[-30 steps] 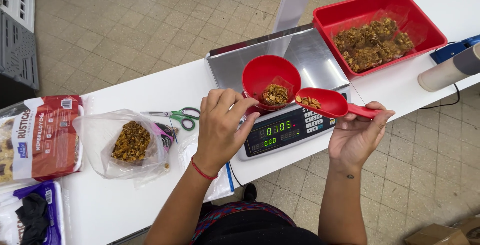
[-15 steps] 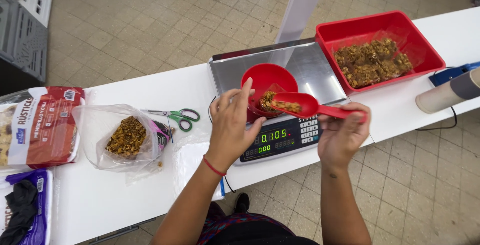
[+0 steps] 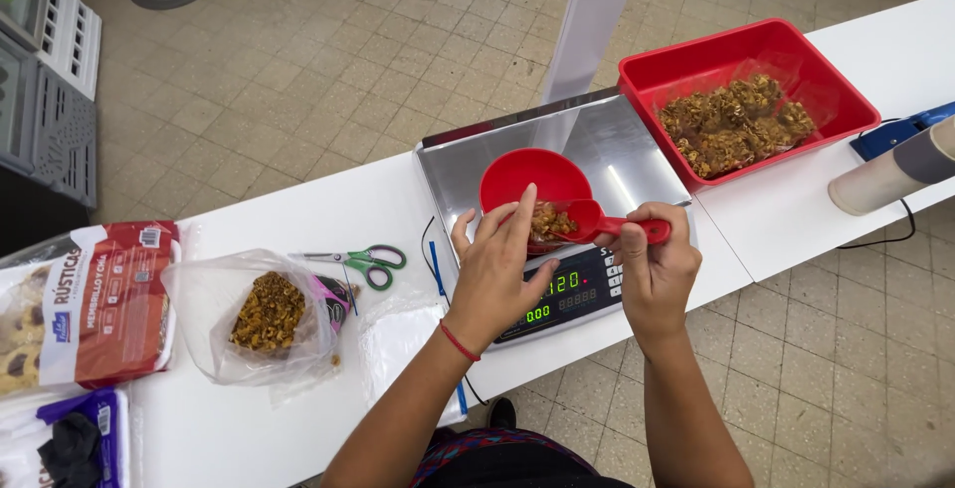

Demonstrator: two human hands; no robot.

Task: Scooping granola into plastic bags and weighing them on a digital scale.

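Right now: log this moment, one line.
left hand: steadies red bowl on scale | right hand: holds red scoop over bowl

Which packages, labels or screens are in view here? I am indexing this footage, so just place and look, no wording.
Scale screen: front of the steel scale, under both hands; dark panel, green and red digits.
Red-and-white packet: table's left end; flat pouch.
Clear bag: right of that packet; holds brown pieces.
Purple package: bottom left corner; partly cut off.
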